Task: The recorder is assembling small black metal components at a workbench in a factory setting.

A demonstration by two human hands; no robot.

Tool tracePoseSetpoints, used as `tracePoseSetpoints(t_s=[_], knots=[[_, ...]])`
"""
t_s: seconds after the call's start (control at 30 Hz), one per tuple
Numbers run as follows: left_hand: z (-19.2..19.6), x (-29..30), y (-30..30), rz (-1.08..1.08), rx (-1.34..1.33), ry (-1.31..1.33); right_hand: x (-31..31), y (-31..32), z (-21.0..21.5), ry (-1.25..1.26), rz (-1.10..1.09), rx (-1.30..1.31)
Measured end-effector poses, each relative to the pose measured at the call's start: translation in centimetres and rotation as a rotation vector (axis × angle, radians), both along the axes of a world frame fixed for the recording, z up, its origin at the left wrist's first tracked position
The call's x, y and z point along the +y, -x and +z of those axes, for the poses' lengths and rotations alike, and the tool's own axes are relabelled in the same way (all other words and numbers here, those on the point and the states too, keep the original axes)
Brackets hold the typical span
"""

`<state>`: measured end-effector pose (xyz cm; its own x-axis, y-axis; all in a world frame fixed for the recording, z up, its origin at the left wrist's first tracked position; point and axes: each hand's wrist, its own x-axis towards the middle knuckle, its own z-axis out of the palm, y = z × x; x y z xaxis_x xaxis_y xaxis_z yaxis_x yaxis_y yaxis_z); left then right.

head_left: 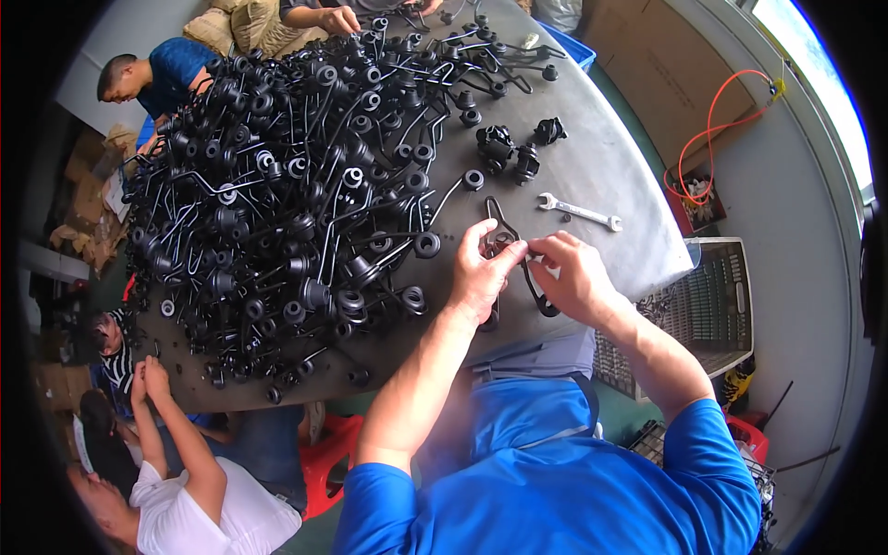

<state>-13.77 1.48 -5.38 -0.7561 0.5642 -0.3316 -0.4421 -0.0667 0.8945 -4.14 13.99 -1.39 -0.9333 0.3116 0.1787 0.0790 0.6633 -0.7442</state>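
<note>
Near the table's front edge, my left hand [481, 273] pinches a black bent rod part [504, 215] with its thumb and fingers. Close against it, my right hand [575, 277] is also closed on the part, its fingertips meeting my left thumb. One end of the rod sticks up past my fingers; black round pieces show below my hands. Whatever small piece lies between the fingertips is hidden. Just beyond my right hand lies a silver open-ended wrench [580, 212], with a tiny dark nut [566, 218] beside it.
A big heap of black bent rods with rubber bushings [305, 176] covers the table's left. Several black bundled parts [521, 150] lie beyond the wrench. A grey plastic crate [726, 305] stands at right. Co-workers sit left [213, 499] and far left [176, 74]; another's hand [339, 20] shows behind the heap.
</note>
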Motion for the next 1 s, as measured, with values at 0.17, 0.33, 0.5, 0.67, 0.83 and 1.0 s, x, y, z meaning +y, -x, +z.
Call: tracePoseSetpoints(t_s=[0.17, 0.33, 0.5, 0.67, 0.83, 1.0], knots=[[0.3, -0.6, 0.6, -0.009, -0.208, -0.123, 0.5, -0.1, -0.1, 0.282, 0.046, -0.045], [0.0, -1.0, 0.1, -0.081, -0.454, -0.34, 1.7, 0.4, -1.2, 0.622, 0.102, -0.08], [-1.2, -1.7, 0.6, -0.082, -0.454, -0.327, 0.5, 1.0, 0.3, 0.315, 0.039, -0.3], [-1.8, -1.9, 0.3, -0.094, -0.444, -0.407, 4.7, 1.0, 0.5, -0.143, -0.123, -0.185], [-1.6, -1.7, 0.1, -0.075, -0.454, -0.418, 7.7, 1.4, -2.4, -0.288, -0.092, -0.114], [-2.0, -1.3, 0.3, -0.093, -0.428, -0.399, 7.5, 2.1, -2.0, -0.287, -0.038, -0.128]])
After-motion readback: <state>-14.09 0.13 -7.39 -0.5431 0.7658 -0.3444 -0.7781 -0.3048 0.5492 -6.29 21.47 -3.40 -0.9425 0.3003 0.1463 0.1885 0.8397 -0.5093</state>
